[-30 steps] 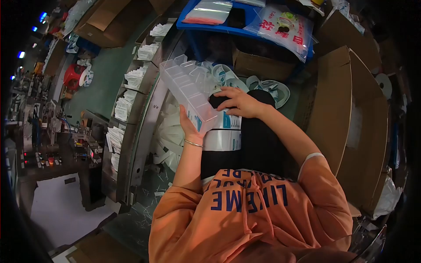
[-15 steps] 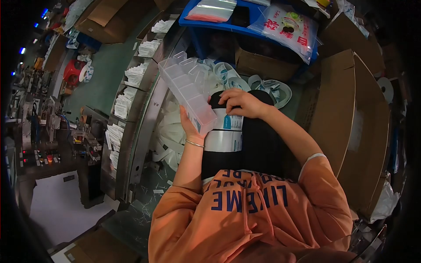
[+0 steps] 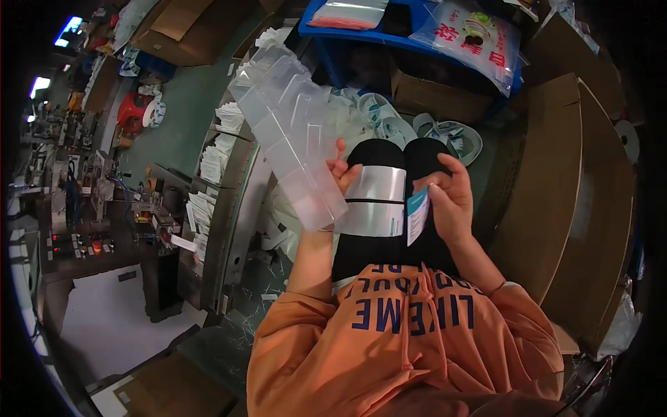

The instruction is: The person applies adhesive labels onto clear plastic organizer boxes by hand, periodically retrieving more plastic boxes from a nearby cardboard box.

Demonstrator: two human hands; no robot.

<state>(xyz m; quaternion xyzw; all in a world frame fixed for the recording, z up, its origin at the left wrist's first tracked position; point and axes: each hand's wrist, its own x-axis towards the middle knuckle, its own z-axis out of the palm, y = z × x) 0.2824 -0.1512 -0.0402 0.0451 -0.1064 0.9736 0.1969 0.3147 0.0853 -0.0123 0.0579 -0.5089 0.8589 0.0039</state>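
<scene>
A clear plastic box with several compartments [image 3: 295, 146] is held tilted by my left hand [image 3: 340, 170], whose fingers show at its right side. My right hand [image 3: 453, 198] pinches a small white and teal label [image 3: 417, 214] between thumb and finger, above my right thigh. Across my left thigh lie two wide silvery-white bands [image 3: 376, 183], one in front of the other, with a thin dark gap between them. Part of my left palm is hidden behind the box.
A metal rack with stacks of white slips [image 3: 217, 158] runs along the left. Beyond my knees stand a blue table [image 3: 410, 43] and rolls of label strip [image 3: 398, 131]. A large cardboard box [image 3: 538, 187] is on the right; machinery [image 3: 97, 201] stands far left.
My right hand has moved right, off the bands, and now holds a label up. The clear box has turned more toward the camera. The view has shifted slightly.
</scene>
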